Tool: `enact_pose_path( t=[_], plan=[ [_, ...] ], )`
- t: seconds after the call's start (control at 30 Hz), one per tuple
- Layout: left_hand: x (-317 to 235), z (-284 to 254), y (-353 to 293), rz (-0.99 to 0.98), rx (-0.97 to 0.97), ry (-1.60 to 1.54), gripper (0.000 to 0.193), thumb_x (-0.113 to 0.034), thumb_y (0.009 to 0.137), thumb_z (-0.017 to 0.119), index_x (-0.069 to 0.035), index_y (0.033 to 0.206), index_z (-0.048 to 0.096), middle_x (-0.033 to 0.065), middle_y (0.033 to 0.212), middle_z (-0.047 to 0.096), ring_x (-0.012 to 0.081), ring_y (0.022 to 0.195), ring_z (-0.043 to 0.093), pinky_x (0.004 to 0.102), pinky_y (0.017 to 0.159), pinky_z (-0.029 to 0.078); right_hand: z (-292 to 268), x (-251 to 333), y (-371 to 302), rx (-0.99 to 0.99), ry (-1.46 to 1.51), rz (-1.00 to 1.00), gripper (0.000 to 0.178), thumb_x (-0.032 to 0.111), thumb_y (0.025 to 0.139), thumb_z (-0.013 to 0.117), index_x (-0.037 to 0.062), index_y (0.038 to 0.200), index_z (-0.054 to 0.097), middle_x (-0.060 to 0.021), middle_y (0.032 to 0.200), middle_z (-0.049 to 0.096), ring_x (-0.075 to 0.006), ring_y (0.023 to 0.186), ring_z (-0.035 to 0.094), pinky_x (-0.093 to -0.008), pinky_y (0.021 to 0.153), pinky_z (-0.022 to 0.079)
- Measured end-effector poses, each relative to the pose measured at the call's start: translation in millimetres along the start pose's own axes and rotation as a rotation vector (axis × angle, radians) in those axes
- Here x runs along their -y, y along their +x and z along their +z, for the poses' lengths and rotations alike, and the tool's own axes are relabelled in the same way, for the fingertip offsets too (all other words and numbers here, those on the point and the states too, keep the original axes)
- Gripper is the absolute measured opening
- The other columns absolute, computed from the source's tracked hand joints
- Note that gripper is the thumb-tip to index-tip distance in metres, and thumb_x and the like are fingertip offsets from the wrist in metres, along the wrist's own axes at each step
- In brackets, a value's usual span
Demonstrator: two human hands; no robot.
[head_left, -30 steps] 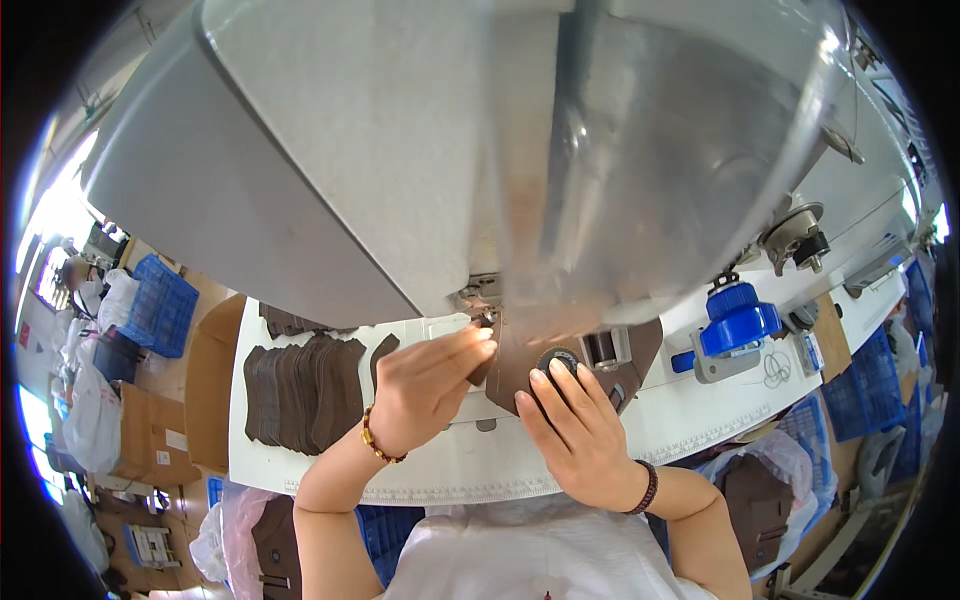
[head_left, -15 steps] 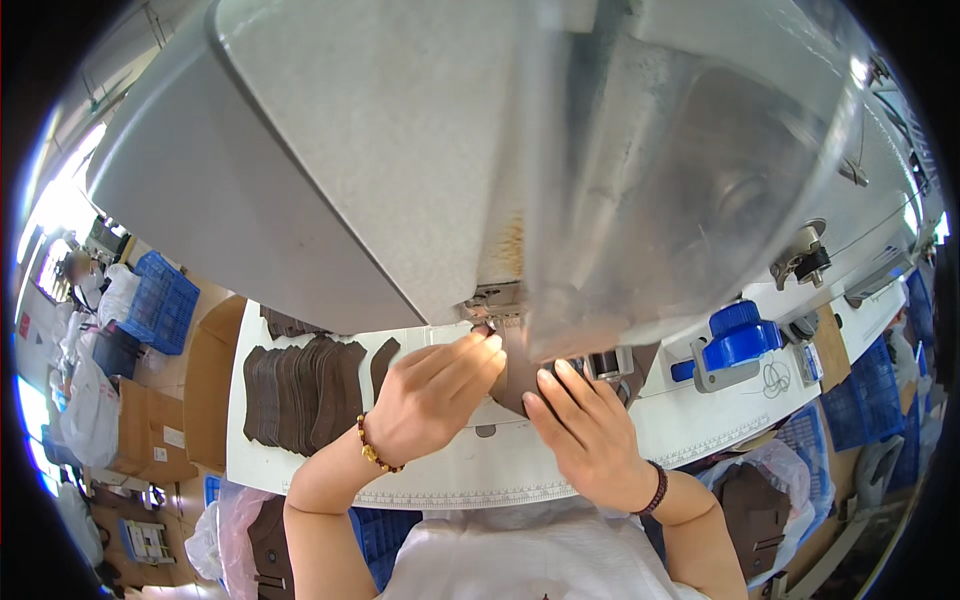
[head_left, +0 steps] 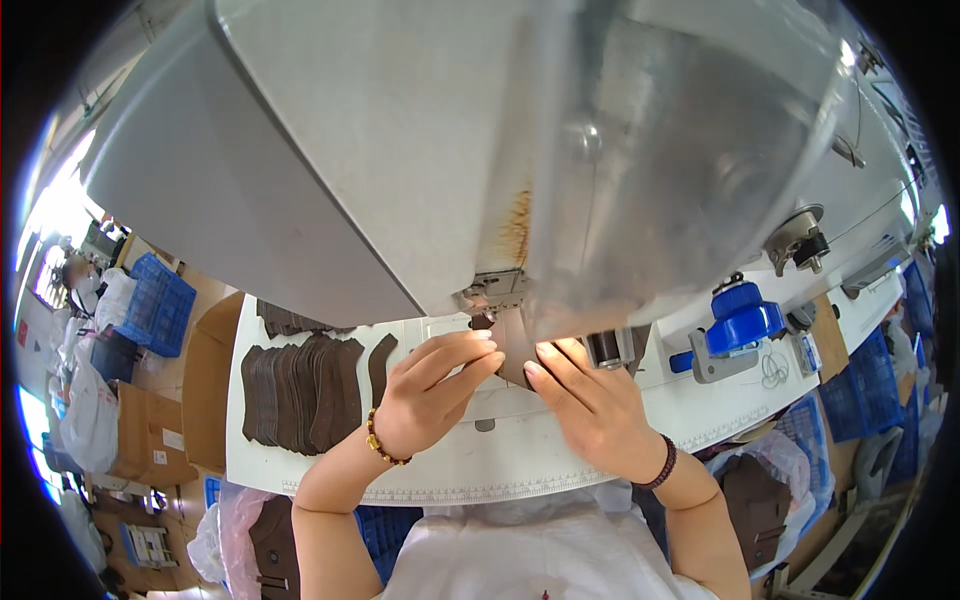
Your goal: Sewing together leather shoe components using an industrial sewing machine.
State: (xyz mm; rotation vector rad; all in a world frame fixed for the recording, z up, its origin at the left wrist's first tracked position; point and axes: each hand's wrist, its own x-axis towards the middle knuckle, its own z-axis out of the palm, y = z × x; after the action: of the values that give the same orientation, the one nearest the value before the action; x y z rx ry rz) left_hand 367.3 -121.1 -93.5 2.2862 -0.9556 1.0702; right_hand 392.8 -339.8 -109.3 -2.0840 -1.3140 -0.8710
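A dark brown flat piece (head_left: 514, 345), leather-like, lies on the white table under the foot of a sewing machine (head_left: 497, 292). My left hand (head_left: 432, 385) is at its left edge, thumb and fingers drawn together in a pinch on it. Flat on the piece's right side, my right hand (head_left: 598, 412) has its fingers stretched forward, close to a metal cylinder (head_left: 606, 348). The machine's head and a clear shield hide the far part of the piece. Left of my left hand, a row of curved brown pieces (head_left: 300, 393) stands on the table, with one single strip (head_left: 380, 365) apart.
The machine's big grey body (head_left: 330, 150) hangs over the work. To the right are a blue clamp-like device (head_left: 738, 325) and loose thread (head_left: 774, 370). A ruler scale runs along the table's front edge (head_left: 480, 493). Cardboard boxes (head_left: 150, 435) and blue crates (head_left: 157, 303) stand left.
The brown piece has shifted and turned slightly under the machine foot. My right hand has moved a little forward along it; my left fingers have dropped slightly toward me.
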Motion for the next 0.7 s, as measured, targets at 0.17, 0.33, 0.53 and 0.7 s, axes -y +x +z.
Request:
enact_pose_path(
  t=[0.17,0.33,0.53,0.7],
  plan=[
    [4,2,-10,0.037,0.043,-0.044,0.027,0.008,0.069,0.07,0.003,0.096,0.069,0.0116,0.105,0.064,0.0262,0.099,0.065,0.0315,0.079,0.058,-1,-2,-1,0.014,-0.012,0.009,0.033,-0.003,0.074,0.066,-0.0019,0.107,0.065,-0.0156,0.111,0.065,-0.0291,0.106,0.063,-0.0332,0.075,0.05],
    [7,1,-11,0.1,0.062,-0.007,0.026,0.004,0.07,0.072,0.003,0.096,0.069,0.0122,0.103,0.065,0.0262,0.1,0.065,0.0315,0.079,0.058,-2,0,0,0.037,-0.021,0.02,0.034,-0.001,0.073,0.066,-0.0012,0.107,0.064,-0.0133,0.107,0.063,-0.0277,0.104,0.061,-0.0351,0.075,0.047],
    [7,0,-6,0.147,0.047,0.061,0.021,0.0,0.07,0.072,0.002,0.091,0.069,0.0099,0.096,0.066,0.0236,0.095,0.067,0.0304,0.073,0.059,-4,2,0,0.061,-0.074,0.035,0.035,-0.001,0.074,0.066,0.0013,0.109,0.066,-0.0128,0.115,0.064,-0.026,0.109,0.062,-0.0294,0.068,0.045],
    [5,-4,-1,0.241,0.068,0.184,0.014,-0.002,0.071,0.071,0.001,0.085,0.069,0.0072,0.087,0.065,0.0208,0.09,0.068,0.0272,0.063,0.059,-7,3,-3,0.087,-0.073,0.026,0.037,0.001,0.073,0.066,0.0015,0.109,0.065,-0.0143,0.116,0.063,-0.0279,0.109,0.062,-0.0301,0.071,0.046]
  ],
)
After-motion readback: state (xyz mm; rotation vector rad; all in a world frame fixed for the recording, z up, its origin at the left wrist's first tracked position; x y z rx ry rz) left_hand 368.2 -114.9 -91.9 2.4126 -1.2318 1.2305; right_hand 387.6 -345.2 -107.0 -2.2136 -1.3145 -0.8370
